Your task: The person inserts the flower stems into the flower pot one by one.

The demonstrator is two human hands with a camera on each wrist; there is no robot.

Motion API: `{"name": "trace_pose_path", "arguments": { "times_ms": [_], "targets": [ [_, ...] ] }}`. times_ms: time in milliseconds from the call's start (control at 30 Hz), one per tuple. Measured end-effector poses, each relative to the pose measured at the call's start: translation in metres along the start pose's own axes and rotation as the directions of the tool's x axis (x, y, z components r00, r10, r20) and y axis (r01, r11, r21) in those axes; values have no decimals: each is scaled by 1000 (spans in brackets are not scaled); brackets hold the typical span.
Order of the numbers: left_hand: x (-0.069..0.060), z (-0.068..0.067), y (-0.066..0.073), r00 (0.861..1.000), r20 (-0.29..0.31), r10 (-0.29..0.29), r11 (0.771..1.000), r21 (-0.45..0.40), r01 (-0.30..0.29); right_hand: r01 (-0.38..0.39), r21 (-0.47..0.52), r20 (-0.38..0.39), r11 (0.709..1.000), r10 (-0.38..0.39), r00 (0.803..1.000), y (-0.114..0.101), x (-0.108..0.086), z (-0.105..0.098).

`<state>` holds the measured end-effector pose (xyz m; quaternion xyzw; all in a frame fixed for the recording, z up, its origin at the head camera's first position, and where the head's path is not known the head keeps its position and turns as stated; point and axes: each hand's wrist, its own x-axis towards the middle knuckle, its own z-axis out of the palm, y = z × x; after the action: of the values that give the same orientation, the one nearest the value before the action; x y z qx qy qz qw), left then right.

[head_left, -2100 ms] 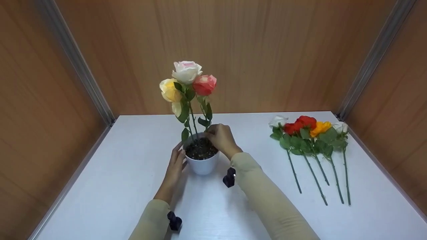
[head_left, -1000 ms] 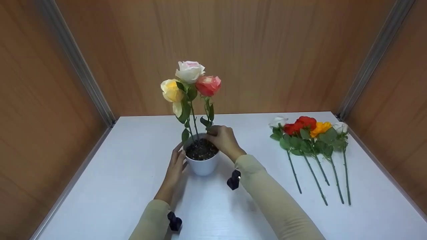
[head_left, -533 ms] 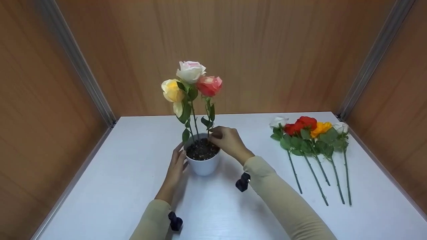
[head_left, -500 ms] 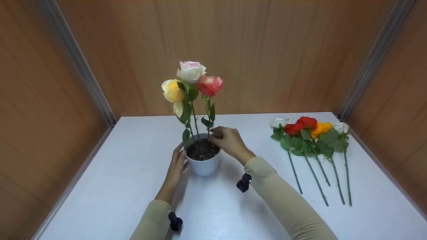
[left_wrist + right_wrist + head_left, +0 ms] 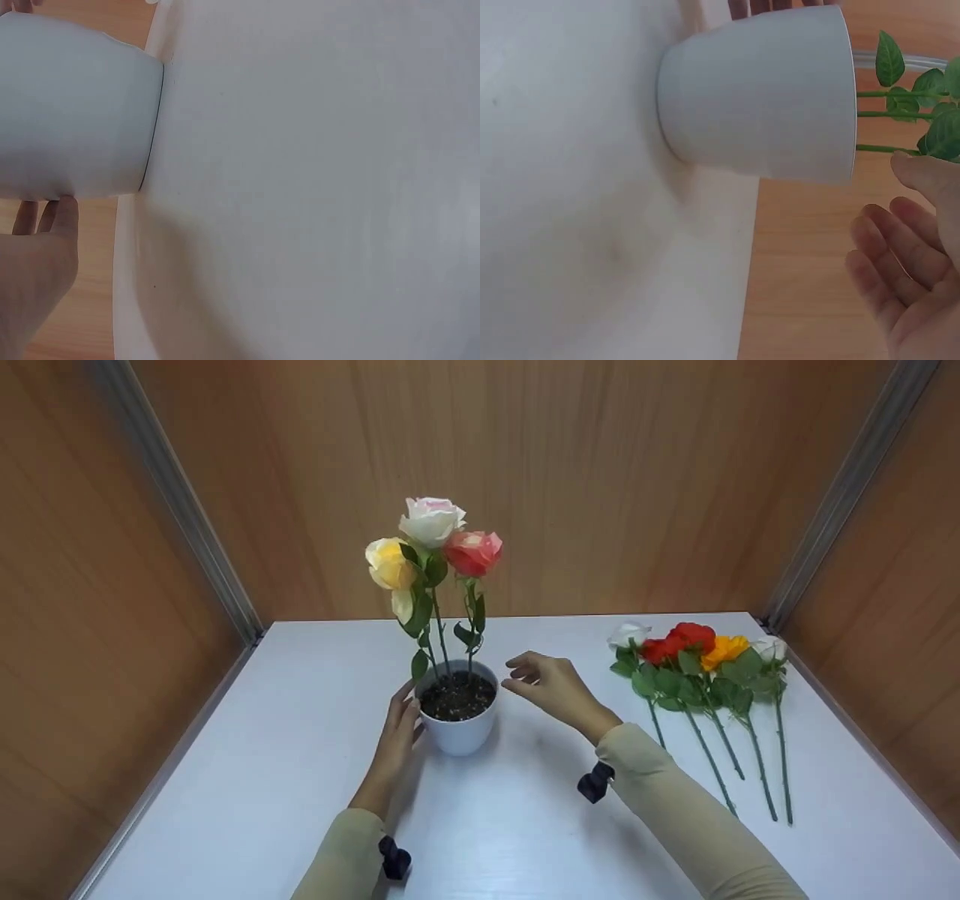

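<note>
Beige sleeve (image 5: 341,851) leads up to the left hand (image 5: 392,742), its grip spread, fingers lying against the left side of the pot (image 5: 459,736). That pot stands upright on the worktop (image 5: 307,720), holding dark soil (image 5: 457,699). Rising from it, left to right, are a yellow rose (image 5: 390,564), a pale pink rose (image 5: 433,521) and a coral rose (image 5: 474,553). Just right of the pot hangs the right hand (image 5: 553,684), its grip spread and holding nothing. Farther right lie the loose roses (image 5: 694,637), leaves overlapping. Planting seems the step in hand, the coral stem apparently set; the next move probably calls for drawing one stem cleanly from the bunch.
</note>
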<state>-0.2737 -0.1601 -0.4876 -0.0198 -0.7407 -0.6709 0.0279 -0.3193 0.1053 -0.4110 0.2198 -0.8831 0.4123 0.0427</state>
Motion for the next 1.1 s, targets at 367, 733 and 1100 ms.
{"name": "trace_pose_path", "arguments": {
  "times_ms": [367, 733, 1100],
  "targets": [
    [-1, 1, -3, 1000, -8, 10, 1000, 16, -10, -135, -44, 21, 990, 136, 990, 40, -28, -30],
    [1, 0, -4, 1000, 5, 14, 1000, 15, -14, -163, -87, -10, 983, 163, 987, 89, -49, -60],
    [3, 0, -3, 999, -11, 37, 999, 3, -37, -266, -126, -18, 956, 266, 964, 132, -77, -90]
  ]
}}
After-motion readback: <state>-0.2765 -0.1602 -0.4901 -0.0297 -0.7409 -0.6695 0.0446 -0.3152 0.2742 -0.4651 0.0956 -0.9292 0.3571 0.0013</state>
